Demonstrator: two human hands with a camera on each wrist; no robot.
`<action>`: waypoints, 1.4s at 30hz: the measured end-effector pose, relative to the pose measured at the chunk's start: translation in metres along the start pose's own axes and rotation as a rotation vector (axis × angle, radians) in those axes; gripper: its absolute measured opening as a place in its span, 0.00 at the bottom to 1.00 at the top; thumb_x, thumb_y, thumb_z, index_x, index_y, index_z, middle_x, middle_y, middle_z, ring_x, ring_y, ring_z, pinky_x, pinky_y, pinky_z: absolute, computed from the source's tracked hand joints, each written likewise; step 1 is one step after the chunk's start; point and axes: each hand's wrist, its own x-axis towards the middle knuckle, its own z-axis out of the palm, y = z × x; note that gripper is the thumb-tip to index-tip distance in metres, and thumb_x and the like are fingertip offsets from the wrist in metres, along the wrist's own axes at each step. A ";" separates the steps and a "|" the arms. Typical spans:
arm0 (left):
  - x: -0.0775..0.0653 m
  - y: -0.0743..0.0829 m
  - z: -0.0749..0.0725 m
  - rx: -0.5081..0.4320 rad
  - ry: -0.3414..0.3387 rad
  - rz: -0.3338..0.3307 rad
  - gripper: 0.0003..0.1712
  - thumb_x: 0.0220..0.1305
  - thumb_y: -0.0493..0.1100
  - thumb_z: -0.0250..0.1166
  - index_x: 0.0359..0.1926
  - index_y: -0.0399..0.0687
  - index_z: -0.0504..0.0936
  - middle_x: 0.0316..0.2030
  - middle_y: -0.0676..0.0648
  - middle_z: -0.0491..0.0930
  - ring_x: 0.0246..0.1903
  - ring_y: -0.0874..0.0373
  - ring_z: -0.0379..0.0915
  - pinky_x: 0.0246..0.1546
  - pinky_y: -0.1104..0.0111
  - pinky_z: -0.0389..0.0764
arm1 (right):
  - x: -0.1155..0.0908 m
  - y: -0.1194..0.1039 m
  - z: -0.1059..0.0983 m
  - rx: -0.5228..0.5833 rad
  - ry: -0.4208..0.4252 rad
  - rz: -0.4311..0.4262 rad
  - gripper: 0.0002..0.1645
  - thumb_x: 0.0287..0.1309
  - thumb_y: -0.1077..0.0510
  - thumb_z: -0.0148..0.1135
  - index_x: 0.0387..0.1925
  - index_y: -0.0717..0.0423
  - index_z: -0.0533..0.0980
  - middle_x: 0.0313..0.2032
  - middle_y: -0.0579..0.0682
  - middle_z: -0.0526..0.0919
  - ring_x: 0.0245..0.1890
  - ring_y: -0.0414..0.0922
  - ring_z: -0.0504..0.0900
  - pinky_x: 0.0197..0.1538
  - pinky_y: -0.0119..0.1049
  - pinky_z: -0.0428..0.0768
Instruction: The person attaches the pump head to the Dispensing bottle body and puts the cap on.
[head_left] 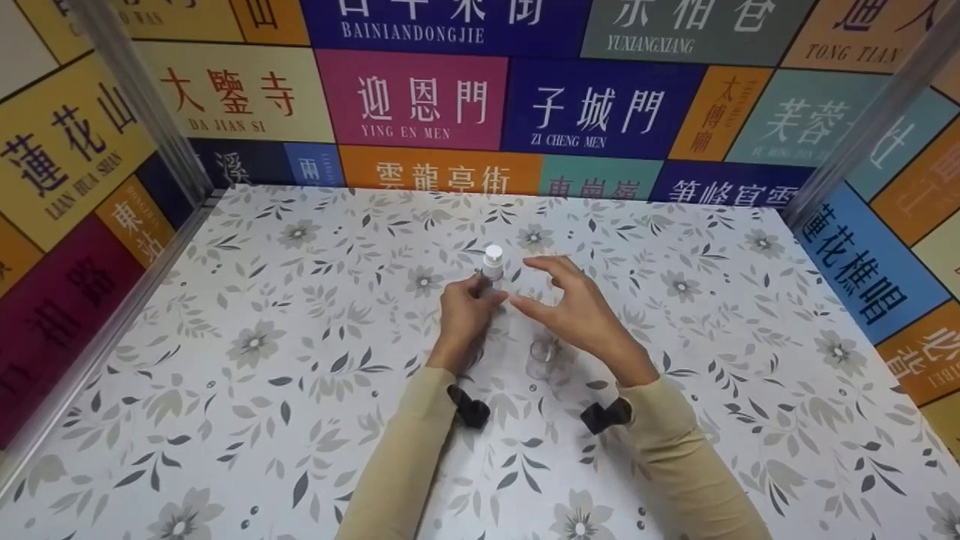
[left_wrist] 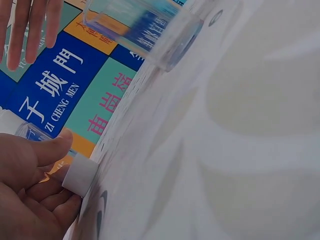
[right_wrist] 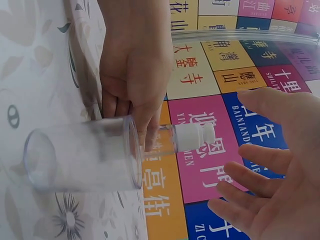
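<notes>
My left hand [head_left: 466, 313] pinches a small clear pump bottle [head_left: 493, 262] with a white top, upright near the middle of the table. In the left wrist view a white cylindrical piece [left_wrist: 80, 175] shows below the thumb, beside the curled fingers and close to the table. My right hand [head_left: 576, 306] is just right of the bottle, fingers and thumb spread apart with nothing between them. A clear cylindrical cup [head_left: 541, 358] stands on the table below the right hand. The right wrist view has this cup [right_wrist: 82, 155] in front of the bottle's lower part, hiding it.
The table [head_left: 360, 442] has a white cover with a grey floral print. Behind it rises a wall of coloured panels [head_left: 420, 97] with writing. Metal posts [head_left: 150, 112] stand at the back corners. Black straps [head_left: 471, 411] circle both wrists.
</notes>
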 end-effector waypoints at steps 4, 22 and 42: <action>0.000 0.001 0.001 -0.006 -0.006 -0.034 0.06 0.55 0.37 0.73 0.33 0.37 0.87 0.26 0.48 0.78 0.28 0.59 0.68 0.30 0.72 0.68 | -0.008 0.001 -0.005 -0.021 -0.021 -0.006 0.35 0.59 0.50 0.71 0.65 0.56 0.72 0.65 0.56 0.74 0.67 0.54 0.72 0.67 0.52 0.72; -0.002 -0.001 0.003 -0.082 -0.026 -0.109 0.16 0.55 0.36 0.73 0.46 0.35 0.87 0.45 0.39 0.87 0.38 0.56 0.77 0.43 0.67 0.78 | -0.032 0.017 -0.011 -0.075 -0.099 0.007 0.40 0.55 0.51 0.74 0.67 0.56 0.70 0.65 0.58 0.73 0.61 0.59 0.75 0.64 0.55 0.73; 0.001 0.000 0.005 -0.152 -0.007 -0.139 0.14 0.54 0.33 0.72 0.43 0.34 0.87 0.40 0.40 0.86 0.34 0.59 0.74 0.36 0.72 0.76 | -0.040 0.032 -0.003 -0.043 -0.203 0.029 0.39 0.53 0.57 0.75 0.64 0.63 0.71 0.60 0.63 0.75 0.61 0.62 0.76 0.62 0.54 0.76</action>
